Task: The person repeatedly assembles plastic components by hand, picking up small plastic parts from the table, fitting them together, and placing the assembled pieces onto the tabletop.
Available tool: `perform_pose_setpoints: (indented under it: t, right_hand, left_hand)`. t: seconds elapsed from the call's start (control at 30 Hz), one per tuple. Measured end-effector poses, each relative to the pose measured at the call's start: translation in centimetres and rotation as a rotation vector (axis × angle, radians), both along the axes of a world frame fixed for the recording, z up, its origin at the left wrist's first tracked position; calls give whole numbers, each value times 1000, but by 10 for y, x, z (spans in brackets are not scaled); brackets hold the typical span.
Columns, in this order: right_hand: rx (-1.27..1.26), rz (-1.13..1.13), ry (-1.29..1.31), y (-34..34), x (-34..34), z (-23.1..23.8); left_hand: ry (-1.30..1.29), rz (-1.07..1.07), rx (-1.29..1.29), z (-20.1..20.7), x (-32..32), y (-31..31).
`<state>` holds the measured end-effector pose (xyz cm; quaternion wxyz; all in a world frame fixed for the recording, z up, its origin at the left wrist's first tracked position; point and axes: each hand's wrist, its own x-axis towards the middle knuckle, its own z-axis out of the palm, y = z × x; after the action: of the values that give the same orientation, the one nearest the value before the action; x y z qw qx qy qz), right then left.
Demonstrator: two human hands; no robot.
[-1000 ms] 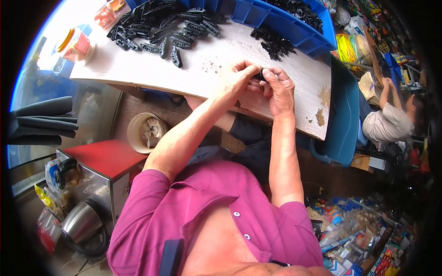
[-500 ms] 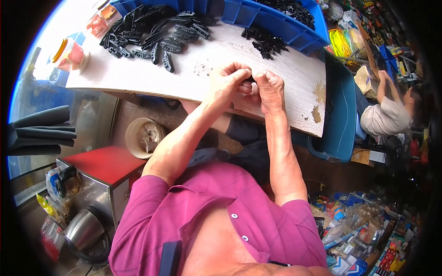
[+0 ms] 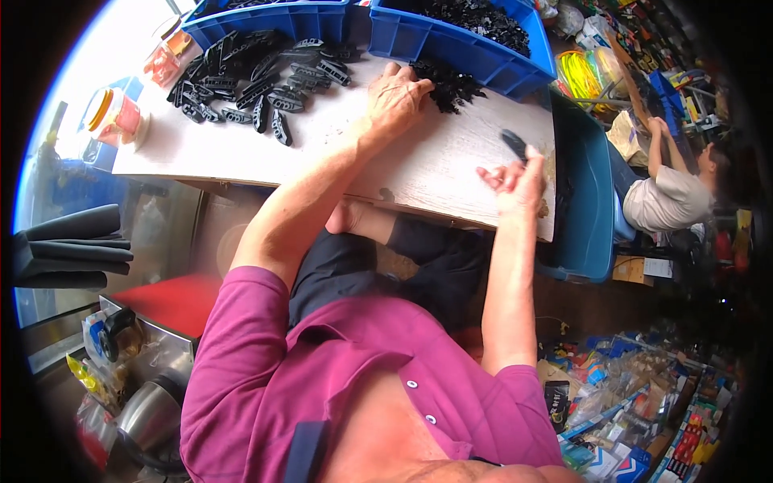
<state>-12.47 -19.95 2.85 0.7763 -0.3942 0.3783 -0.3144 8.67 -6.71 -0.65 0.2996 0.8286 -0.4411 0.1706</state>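
Note:
My left hand [image 3: 396, 98] is at the near left edge of a pile of small black plastic pieces [image 3: 455, 87]. Its fingers are bent together against the pile, and what lies between the fingertips is too small to make out. Off to the right, above the table [image 3: 451, 173], my right hand [image 3: 519, 183] pinches a long black plastic part [image 3: 514, 145] between thumb and forefinger, the other fingers curled. Left of my left hand lies a heap of similar slotted, elongated black parts [image 3: 278, 101].
Two blue bins [image 3: 475, 60] [image 3: 266, 30] stand along the table's far side, holding black pieces. Jars with orange lids [image 3: 117, 113] are at the left. A teal tub [image 3: 584, 217] adjoins the right edge. Farther right, a person [image 3: 668, 193] sits with raised hands.
My hands, together over the table's near edge before, have parted. The left has gone forward to the small pieces; the right has moved right, with the long black part now plainly visible.

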Motion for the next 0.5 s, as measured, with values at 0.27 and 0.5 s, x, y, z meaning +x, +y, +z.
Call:
perform_pose_setpoints:
  t: [0.27,0.5]
  right_hand:
    - [-139,-270,168,-28,-18,5]
    - [-198,251,79,17,22,-1]
  left_hand:
    - [-70,-109,63,-3,-8,3]
    - [467,-198,-212,1,-33,15]
